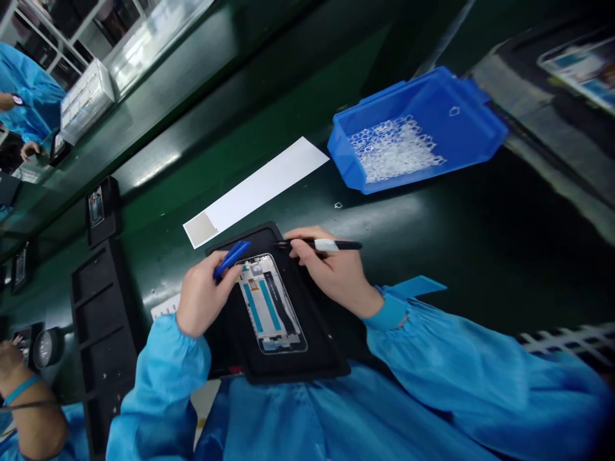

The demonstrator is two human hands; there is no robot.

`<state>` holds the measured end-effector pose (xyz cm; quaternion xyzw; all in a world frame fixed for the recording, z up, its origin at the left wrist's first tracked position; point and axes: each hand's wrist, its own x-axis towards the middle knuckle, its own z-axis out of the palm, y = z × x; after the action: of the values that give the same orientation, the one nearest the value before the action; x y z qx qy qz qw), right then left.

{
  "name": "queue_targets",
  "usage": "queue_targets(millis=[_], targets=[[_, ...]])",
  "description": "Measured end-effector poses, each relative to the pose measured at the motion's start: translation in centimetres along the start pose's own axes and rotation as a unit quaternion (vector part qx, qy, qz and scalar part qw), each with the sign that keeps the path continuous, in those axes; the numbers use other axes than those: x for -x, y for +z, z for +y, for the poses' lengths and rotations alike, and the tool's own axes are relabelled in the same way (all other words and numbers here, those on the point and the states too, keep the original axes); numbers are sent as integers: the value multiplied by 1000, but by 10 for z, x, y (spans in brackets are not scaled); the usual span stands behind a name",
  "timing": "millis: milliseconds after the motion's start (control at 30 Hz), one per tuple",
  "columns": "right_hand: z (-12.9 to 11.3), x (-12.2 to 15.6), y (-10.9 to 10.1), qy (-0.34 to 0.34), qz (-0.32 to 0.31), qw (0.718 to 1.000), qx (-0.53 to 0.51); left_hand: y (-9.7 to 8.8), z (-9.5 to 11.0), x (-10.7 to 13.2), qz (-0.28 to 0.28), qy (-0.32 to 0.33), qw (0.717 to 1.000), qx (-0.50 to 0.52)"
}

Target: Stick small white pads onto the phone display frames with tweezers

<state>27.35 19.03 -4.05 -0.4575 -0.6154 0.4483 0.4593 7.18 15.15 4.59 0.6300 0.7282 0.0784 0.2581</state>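
Observation:
My left hand (pixel 202 298) is closed around a blue plastic stick-like tool (pixel 232 256), its end pointing up and to the right over the phone's upper edge. Between the fingers of my right hand (pixel 336 272) lie slim black tweezers (pixel 348 245) with a white band, their thin tip pointing left above the tray. An opened phone body (pixel 273 306), with blue strips and a dark ribbon cable inside, lies face up on a black tray (pixel 312 358) in front of me. My left thumb is at the phone's top left corner; whether it touches is unclear.
Behind the tray lies a white paper strip (pixel 269 186) with a grey patch. A blue bin (pixel 461 137) holds many small white frames; one loose frame (pixel 337 205) lies nearby. At left are a black compartment tray (pixel 98 314), another phone tray (pixel 102 211) and co-workers' arms (pixel 29 390).

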Motion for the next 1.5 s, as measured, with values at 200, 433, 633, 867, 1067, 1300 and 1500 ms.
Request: queue_targets(millis=[200,433,633,867,1067,1300,1500], targets=[[-2,2,1,-65,-41,993,89,23,-23,81,54,-69,996,33],[1,-10,19,-167,-127,946,246,64,-10,100,7,-110,992,59],[-25,-16,8,-54,-130,990,20,62,-13,85,21,-107,977,185],[-53,-34,8,100,-174,965,-167,33,8,86,-22,-150,847,509],[-55,-38,15,140,-178,950,-215,21,13,90,-14,-172,758,629],[-56,-39,19,157,-178,946,-219,17,16,90,1,-194,722,665],[-54,-38,19,166,-181,945,-217,18,17,90,-9,-191,738,647]])
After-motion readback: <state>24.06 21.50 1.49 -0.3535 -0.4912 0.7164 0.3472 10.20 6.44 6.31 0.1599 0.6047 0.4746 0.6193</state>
